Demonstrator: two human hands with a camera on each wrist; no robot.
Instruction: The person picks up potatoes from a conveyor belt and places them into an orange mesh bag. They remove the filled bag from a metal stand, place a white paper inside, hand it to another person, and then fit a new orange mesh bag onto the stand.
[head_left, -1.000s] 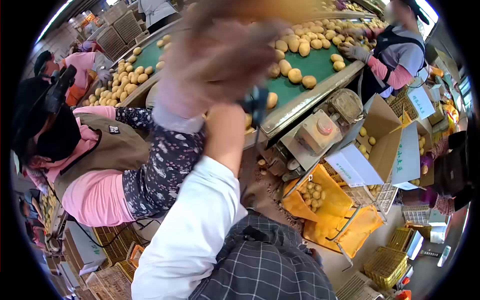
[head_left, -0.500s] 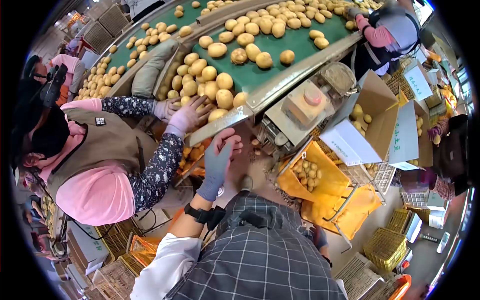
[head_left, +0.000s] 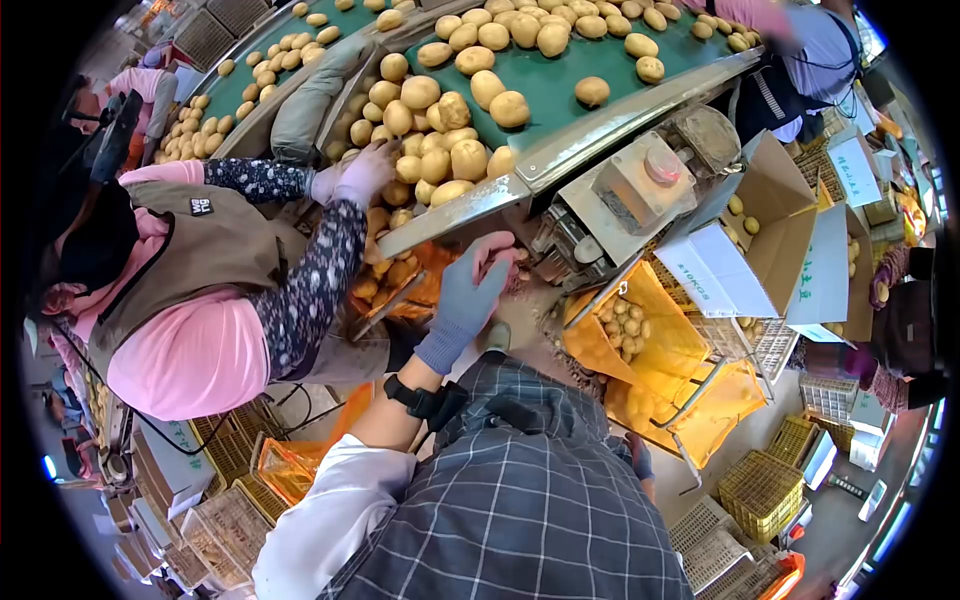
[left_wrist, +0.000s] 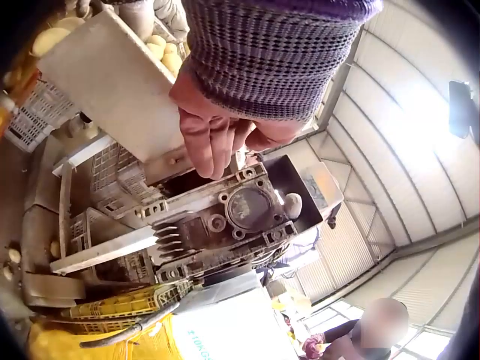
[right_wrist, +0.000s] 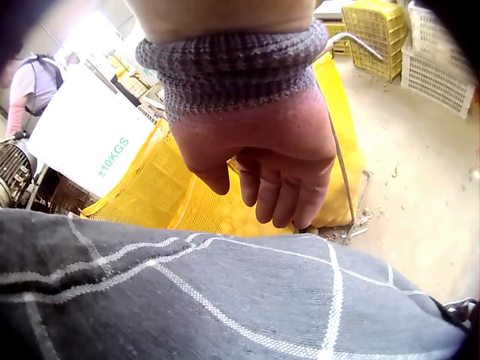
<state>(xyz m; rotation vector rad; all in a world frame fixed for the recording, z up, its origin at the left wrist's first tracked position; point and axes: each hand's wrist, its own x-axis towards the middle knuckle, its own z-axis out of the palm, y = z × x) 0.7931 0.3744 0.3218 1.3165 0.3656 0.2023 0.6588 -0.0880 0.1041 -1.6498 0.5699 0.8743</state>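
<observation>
My left hand (head_left: pixel 472 295) wears a grey glove with a pink palm and hovers in front of my apron, below the metal rim (head_left: pixel 455 215) of the sorting belt. Its fingers are loosely bent, with nothing between them. In the left wrist view the same hand (left_wrist: pixel 214 135) overlaps a dusty motor housing (left_wrist: pixel 247 210). My right hand (right_wrist: pixel 262 169) hangs beside the checked apron (right_wrist: pixel 225 285), fingers loosely curled around nothing; an orange-yellow mesh bag (right_wrist: pixel 202 202) is behind it. Potatoes (head_left: pixel 468 160) are heaped at the belt's near end.
A person in a pink hood (head_left: pixel 195 355) works at the left, hands among the potatoes. To the right stand a motor unit (head_left: pixel 630 190), a mesh bag (head_left: pixel 650 330) of potatoes on a metal frame, an open carton (head_left: pixel 730 260) and yellow crates (head_left: pixel 760 495).
My left arm has come down from a blurred, raised position near the head camera to in front of my apron. Potatoes on the belt have shifted, and the neighbour's hands have moved slightly.
</observation>
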